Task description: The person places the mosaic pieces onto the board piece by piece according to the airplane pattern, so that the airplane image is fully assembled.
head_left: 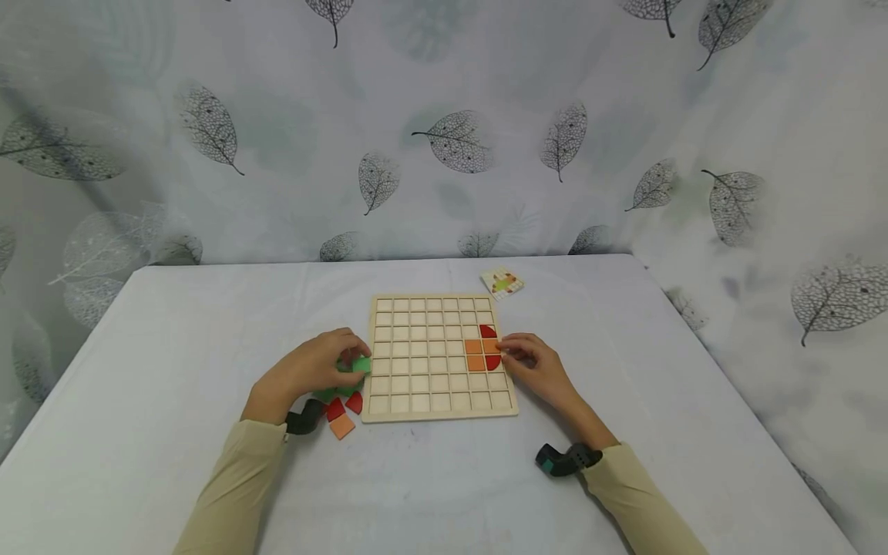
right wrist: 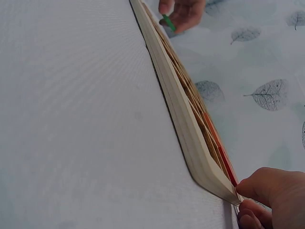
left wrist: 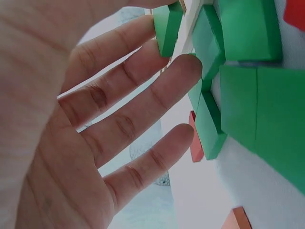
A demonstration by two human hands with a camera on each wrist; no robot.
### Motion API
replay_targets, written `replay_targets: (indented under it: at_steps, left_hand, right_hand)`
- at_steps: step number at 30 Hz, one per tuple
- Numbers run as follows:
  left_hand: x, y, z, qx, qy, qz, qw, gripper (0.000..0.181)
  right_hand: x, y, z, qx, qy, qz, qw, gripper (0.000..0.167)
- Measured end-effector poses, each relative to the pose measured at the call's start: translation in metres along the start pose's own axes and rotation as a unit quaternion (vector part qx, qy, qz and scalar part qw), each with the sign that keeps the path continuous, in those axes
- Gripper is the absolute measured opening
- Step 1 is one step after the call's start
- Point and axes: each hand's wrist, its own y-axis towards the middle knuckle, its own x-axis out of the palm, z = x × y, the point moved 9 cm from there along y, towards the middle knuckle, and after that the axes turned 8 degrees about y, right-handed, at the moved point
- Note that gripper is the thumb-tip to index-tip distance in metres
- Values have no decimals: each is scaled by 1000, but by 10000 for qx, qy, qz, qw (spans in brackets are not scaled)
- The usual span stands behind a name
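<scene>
My left hand [head_left: 315, 364] pinches a green tile [left wrist: 167, 29] between thumb and fingertips, just beside the left edge of a wooden grid board [head_left: 419, 366]. Beneath that hand, more green tiles [left wrist: 252, 28] lie on the table, some stacked or touching. At the board's right edge, my right hand [head_left: 539, 368] grips the rim, thumb and fingers about it in the right wrist view. Near these fingers, orange tiles [head_left: 473, 347] sit in grid cells. A red rounded tile [head_left: 488, 331] sits above them and another red rounded tile [head_left: 492, 362] at their lower right.
Red tiles [head_left: 336, 409] and an orange tile [head_left: 342, 426] lie near the board's lower left corner. A small patterned card [head_left: 502, 284] rests behind the board's far right corner. The white-covered table [head_left: 430, 486] ends at a leaf-printed curtain [head_left: 458, 142].
</scene>
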Motion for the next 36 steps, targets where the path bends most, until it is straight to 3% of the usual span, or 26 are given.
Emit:
replay_targets:
  at_steps: [3, 10, 13, 20, 26, 31, 36]
  left_hand:
    - [2, 3, 6, 185, 39, 8, 9998, 23]
    - [5, 11, 17, 317, -96, -69, 9994, 24]
    - [8, 15, 22, 410, -162, -93, 9990, 24]
    - [13, 24, 32, 506, -182, -134, 9985, 21]
    - [16, 33, 38, 453, -278, -198, 9984, 22]
    - [19, 39, 43, 602, -228, -227, 9977, 20]
    - [22, 46, 48, 699, -67, -209, 9973, 20]
  right_hand:
    - [0, 0, 2, -54, -19, -4, 10000, 23]
    - [0, 4, 40, -30, -50, 69, 10000, 24]
    - [-1, 4, 45, -126, -35, 80, 9999, 24]
    - [-2, 2, 41, -596, 91, 175, 9980, 23]
    - [-2, 4, 44, -171, 39, 78, 9998, 24]
    - [0, 4, 44, -20, 3, 49, 10000, 25]
    - [0, 1, 21, -37, -19, 23, 10000, 24]
